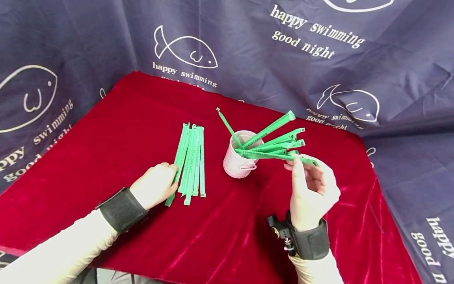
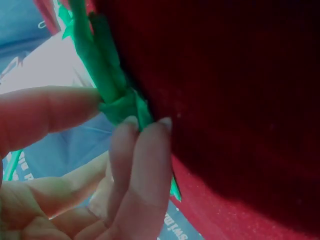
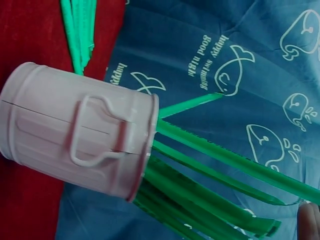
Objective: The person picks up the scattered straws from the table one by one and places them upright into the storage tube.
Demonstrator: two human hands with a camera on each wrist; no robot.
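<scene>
On the red cloth, my left hand (image 1: 154, 185) pinches a green wrapped straw (image 1: 170, 200) at the left edge of a loose row of green wrapped straws (image 1: 193, 161). The left wrist view shows the thumb and fingertips closing on the green wrapper (image 2: 120, 107). To the right, a small pale pink bucket (image 1: 237, 167) stands upright with several green straws (image 1: 276, 126) leaning out of its mouth. Beside it my right hand (image 1: 313, 189) pinches the outer end of a straw whose other end lies in the bucket. Only a fingertip (image 3: 307, 222) shows in the right wrist view.
Red velvet cloth (image 1: 220, 236) covers the table. A dark blue printed curtain (image 1: 248, 51) hangs behind it and along both sides. The bucket's wire handle (image 3: 77, 135) hangs on its side facing my right wrist.
</scene>
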